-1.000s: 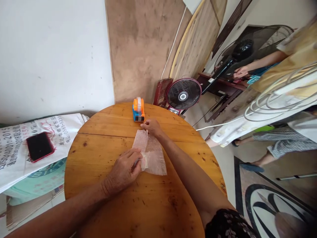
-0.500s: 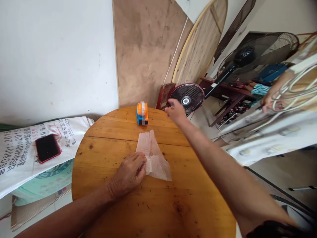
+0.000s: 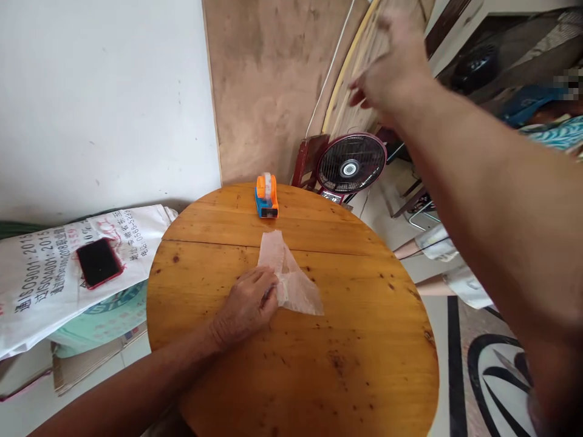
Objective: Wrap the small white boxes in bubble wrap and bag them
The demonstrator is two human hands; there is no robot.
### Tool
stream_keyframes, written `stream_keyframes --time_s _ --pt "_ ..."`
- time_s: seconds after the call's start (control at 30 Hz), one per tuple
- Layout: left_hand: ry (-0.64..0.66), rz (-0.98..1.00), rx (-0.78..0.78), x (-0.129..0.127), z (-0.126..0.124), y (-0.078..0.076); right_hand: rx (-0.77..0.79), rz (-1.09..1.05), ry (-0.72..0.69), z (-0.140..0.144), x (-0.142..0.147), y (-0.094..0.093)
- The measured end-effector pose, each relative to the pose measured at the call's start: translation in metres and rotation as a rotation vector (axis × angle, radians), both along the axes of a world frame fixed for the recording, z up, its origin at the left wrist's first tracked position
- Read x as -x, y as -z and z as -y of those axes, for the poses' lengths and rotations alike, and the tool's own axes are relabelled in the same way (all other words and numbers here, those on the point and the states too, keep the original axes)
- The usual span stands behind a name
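Left grip [image 3: 248, 300]: while you pinch the thin, whitish translucent sheet [image 3: 298, 294], it lies on the round, orange-brown wooden tabletop [image 3: 364, 352].
Right grip [image 3: 395, 74]: you hold it aloft, blurred and spread.

Table [image 3: 364, 346]: round, wood; tape [image 3: 266, 197] near far edge, sheet [image 3: 300, 291] near middle.
Sack [image 3: 36, 255]: white; phone [image 3: 99, 262] on top.

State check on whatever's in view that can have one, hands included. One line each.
Left hand: low over table, fingers at the sheet; pinch or press unclear
Right hand: raised, blurred, fingers apart, nothing visibly held
Sheet: thin, see-through, creased, partly spread
Tape dispenser: upright, roll loaded
Phone: face up, screen dark
Fan: on or off, can't tell
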State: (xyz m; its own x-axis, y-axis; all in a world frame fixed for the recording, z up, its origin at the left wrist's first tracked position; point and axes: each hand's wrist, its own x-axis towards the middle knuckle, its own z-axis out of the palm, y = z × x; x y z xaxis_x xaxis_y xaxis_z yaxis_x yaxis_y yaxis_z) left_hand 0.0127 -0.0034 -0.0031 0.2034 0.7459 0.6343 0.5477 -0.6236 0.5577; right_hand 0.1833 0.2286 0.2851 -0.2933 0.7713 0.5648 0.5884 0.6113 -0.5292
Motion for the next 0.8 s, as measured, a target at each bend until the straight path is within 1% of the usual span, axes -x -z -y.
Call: stream_keyframes --time_s 0.03,0.07,0.13,0.2,0.27,0.33,0.37,0.43,0.53,0.6,0.67,0.7,0.73,0.8 --pt "-0.001 0.001 -0.01 0.0 0.0 0.0 -0.032 -0.019 0.18 0.021 0.008 0.019" --pt "-0.001 -0.001 -0.017 0.0 0.0 0.0 -0.002 0.033 0.199 0.045 0.013 0.04" --pt "-0.004 -0.01 -0.02 0.0 -0.001 0.0 0.055 0.122 0.071 0.098 0.013 0.083" --pt "-0.007 -0.017 -0.013 0.001 -0.001 -0.001 0.129 0.143 -0.032 0.148 0.002 0.122" --pt "-0.009 -0.018 -0.002 0.001 -0.001 -0.001 0.2 0.109 -0.059 0.186 -0.014 0.153" --pt "-0.008 -0.016 0.011 0.001 0.0 -0.001 0.278 0.122 -0.055 0.211 -0.026 0.176" --pt "-0.005 -0.016 0.015 0.001 0.0 -0.001 0.293 0.14 -0.06 0.219 -0.029 0.184" --pt "0.002 -0.018 0.021 0.002 0.0 -0.001 0.31 0.211 -0.095 0.227 -0.029 0.194" --pt "0.004 -0.028 0.029 0.003 0.001 0.001 0.289 0.407 -0.125 0.228 -0.017 0.198" --pt "-0.004 -0.03 0.029 0.004 0.001 0.002 0.318 0.61 -0.068 0.223 -0.008 0.197" --pt "-0.006 -0.03 0.027 0.005 0.0 0.003 0.394 0.805 0.016 0.216 -0.003 0.198" --pt "-0.007 -0.029 0.027 0.005 0.0 0.003 0.429 0.87 0.049 0.212 -0.003 0.2" --pt "-0.007 -0.028 0.028 0.005 0.0 0.003 0.456 0.906 0.071 0.209 -0.004 0.203" --pt "-0.006 -0.03 0.025 0.005 0.0 0.004 0.479 0.903 0.1 0.205 -0.011 0.21"
